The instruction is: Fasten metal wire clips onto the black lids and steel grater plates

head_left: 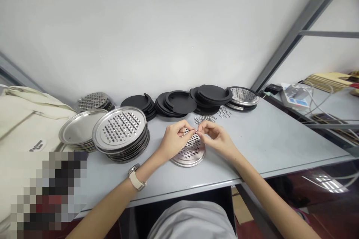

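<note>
Over a round perforated metal disc (191, 156), which lies flat on the grey table (280, 134), both hands meet with their fingertips close together. My left hand (172, 142) is closed in a pinch, thumb against forefinger. Facing it, my right hand (220, 141) pinches too, its thumb and forefinger almost touching the left fingertips. Whatever they pinch is too small to make out. The hands cover the disc's upper part. Just behind the fingers lie small metal hooks (206, 119) in a loose heap, with several wire rings (224, 112) to their right.
On the left stand a stack of perforated metal discs (120, 129) and a stack of plain metal discs (81, 127). Black round trays (179, 103) are piled along the wall. Cream cloth (25, 119) covers the left side. A side shelf (336, 104) holds boxes and cables.
</note>
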Tool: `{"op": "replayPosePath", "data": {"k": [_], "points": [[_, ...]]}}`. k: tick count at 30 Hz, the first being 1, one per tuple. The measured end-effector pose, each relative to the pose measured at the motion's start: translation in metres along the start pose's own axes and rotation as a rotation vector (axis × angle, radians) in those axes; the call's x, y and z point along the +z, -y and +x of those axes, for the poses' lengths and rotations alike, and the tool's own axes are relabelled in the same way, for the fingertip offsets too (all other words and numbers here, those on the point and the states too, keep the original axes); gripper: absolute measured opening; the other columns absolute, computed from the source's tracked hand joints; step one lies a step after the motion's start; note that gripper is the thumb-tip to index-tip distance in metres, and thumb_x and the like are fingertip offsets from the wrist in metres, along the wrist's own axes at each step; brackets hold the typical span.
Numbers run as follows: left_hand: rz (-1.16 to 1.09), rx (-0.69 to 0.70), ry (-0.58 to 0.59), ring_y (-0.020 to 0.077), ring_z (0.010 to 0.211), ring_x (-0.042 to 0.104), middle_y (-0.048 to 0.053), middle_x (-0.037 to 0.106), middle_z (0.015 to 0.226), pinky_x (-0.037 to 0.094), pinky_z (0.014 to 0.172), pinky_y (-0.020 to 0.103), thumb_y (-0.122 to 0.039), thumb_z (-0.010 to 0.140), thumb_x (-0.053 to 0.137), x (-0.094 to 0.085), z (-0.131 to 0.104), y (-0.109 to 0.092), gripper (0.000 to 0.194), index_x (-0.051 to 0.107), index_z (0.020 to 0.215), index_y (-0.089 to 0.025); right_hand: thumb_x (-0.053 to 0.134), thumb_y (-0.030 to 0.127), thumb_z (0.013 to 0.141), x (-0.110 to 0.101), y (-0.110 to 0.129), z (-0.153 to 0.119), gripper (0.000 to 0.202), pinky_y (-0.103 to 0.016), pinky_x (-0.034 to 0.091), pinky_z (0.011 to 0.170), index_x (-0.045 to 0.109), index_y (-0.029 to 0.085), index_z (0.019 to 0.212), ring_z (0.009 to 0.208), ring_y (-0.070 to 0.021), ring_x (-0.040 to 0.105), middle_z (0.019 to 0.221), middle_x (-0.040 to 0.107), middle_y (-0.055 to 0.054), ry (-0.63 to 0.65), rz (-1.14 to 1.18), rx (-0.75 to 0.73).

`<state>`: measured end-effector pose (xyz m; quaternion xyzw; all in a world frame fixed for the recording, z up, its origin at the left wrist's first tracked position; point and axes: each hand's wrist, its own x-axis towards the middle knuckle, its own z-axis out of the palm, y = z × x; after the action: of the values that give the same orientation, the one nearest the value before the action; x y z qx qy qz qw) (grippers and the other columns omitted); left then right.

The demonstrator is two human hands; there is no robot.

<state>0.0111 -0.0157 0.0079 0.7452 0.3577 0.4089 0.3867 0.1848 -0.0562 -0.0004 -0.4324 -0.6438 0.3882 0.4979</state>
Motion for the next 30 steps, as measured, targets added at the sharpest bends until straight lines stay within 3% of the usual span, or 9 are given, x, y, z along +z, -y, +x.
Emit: {"op": "replayPosePath", "data": {"k": [4,9,19,30], "points": [[0.003,-0.01,0.002,0.0081,0.049,0.029,-0.005,0.036,0.055,0.023,0.046,0.021,-0.031,0.081,0.061,0.001,0.0006,0.0029,0.015,0.064,0.077,-0.017,0.06,0.029,0.085,0.0024,0.0014,-0.0004,0.011,-0.027,0.043,0.068,0.056,0.02,0.08,0.069,-0.0148,0.05,0.073,0.051,0.0,-0.041,-0.103,-0.04],[0.131,0.079,-0.014,0.0091,0.049,0.029,-0.006,0.029,0.054,0.026,0.05,0.022,-0.027,0.083,0.06,-0.0024,-0.0006,-0.0001,0.008,0.064,0.086,-0.021,0.057,0.026,0.085,0.0045,0.0014,-0.0006,0.011,-0.028,0.042,0.068,0.057,0.02,0.077,0.069,-0.0153,0.05,0.07,0.05,0.001,-0.086,-0.19,-0.066],[0.23,0.141,-0.015,0.0086,0.047,0.03,-0.008,0.027,0.052,0.026,0.051,0.021,-0.025,0.084,0.057,-0.0012,-0.0016,-0.0008,0.006,0.061,0.085,-0.021,0.059,0.043,0.087,0.003,0.0077,-0.0025,0.023,-0.026,0.044,0.058,0.061,0.02,0.083,0.062,-0.0145,0.051,0.066,0.053,0.001,0.057,0.068,0.126],[0.23,0.136,0.002,0.008,0.047,0.03,-0.008,0.027,0.052,0.026,0.051,0.02,-0.023,0.085,0.056,-0.0013,-0.0018,-0.0006,0.005,0.06,0.085,-0.02,0.059,0.033,0.087,0.0025,0.0039,-0.0028,0.015,-0.022,0.041,0.055,0.059,0.019,0.083,0.06,-0.0114,0.047,0.067,0.05,0.003,0.078,0.1,0.122]]}}
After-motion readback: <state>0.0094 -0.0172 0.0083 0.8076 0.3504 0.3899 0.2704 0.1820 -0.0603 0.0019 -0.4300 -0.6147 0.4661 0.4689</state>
